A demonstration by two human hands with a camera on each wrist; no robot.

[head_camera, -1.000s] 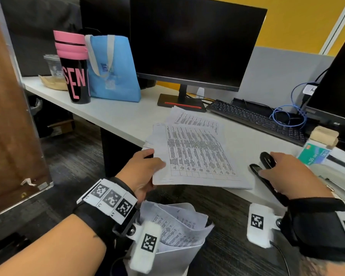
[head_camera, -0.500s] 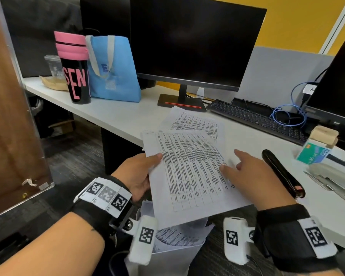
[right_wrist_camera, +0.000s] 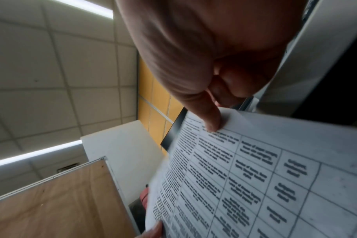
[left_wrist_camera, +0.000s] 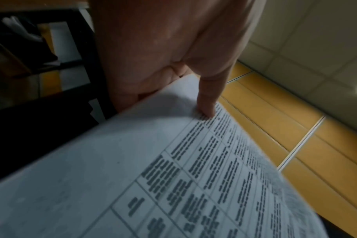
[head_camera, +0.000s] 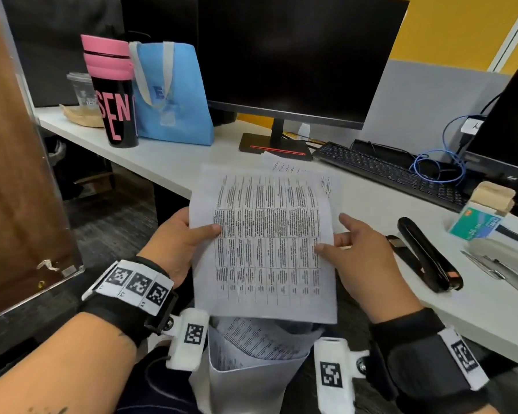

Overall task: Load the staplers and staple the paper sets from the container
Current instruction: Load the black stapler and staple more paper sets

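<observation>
Desk, white and long, carried everything, running from the far left corner to the near right edge. Largest on it was a dark monitor at the back edge, then a blue tote bag toward the far left, and beside that a black tumbler with a pink lid and the pink letters "SEN" and "E". A black keyboard lay along the back edge to the right.

Paper set, printed with a table too blurred to read, was held up off the desk over its near edge, above the white container of more printed sheets below. Half a second before, this set had lain lower and flatter with the right hand's fingers spread on top; now it stood nearly upright. Another printed sheet lay flat on the desk behind it.

Left hand pinched the set's left edge, thumb on the front and fingers behind. Right hand pinched the right edge likewise, its forefinger straight beside the sheet.

Black stapler lay closed near the desk's near right edge, apart from both hands; a second earlier the right hand had rested on it. A small green box, its lettering unreadable, stood just behind it.
</observation>
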